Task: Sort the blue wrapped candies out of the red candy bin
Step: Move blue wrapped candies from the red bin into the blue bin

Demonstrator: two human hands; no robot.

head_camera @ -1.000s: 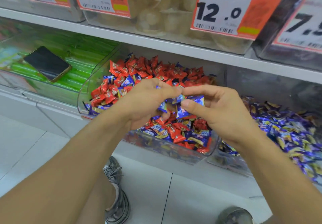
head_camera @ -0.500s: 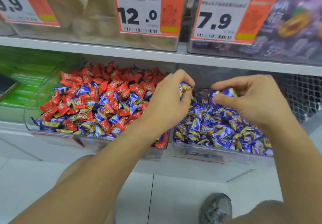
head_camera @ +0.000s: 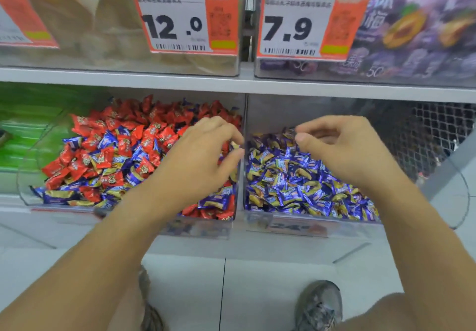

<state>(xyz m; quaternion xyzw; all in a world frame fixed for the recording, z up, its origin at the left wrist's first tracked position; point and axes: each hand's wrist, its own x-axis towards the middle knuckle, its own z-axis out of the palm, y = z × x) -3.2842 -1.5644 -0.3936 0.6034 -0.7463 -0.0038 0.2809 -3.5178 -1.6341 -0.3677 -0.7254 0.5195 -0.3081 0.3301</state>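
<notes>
A: Report the bins on the lower shelf.

B: The clear plastic red candy bin [head_camera: 41, 176] sits left of centre. It holds red wrapped candies [head_camera: 164, 135] with blue wrapped candies [head_camera: 123, 160] mixed among them, thickest along its front edge. Touching its right wall is a second clear plastic bin [head_camera: 304, 224] filled with blue-and-gold wrapped candies [head_camera: 296, 184]. Left of the red bin is a clear bin of green packets [head_camera: 23, 148].

A: Left hand?

B: The left hand [head_camera: 195, 160] hovers over the right rear part of the red candy bin, close to the dividing wall. Fingers are curled, thumb and fingertips near each other. Whether a candy is pinched between them, I cannot tell; motion blur hides it.

A: Right hand?

B: The right hand [head_camera: 345, 150] is above the rear of the blue bin. Thumb and forefinger are slightly apart, the other fingers loosely curled, with nothing visible between them.

A: Anything else?

B: Orange price tag reading 12.0 [head_camera: 185, 18] and orange price tag reading 7.9 [head_camera: 309, 21] hang on the upper shelf bins. Grey shoes [head_camera: 319, 305] stand on the pale tiled floor [head_camera: 257, 292].
</notes>
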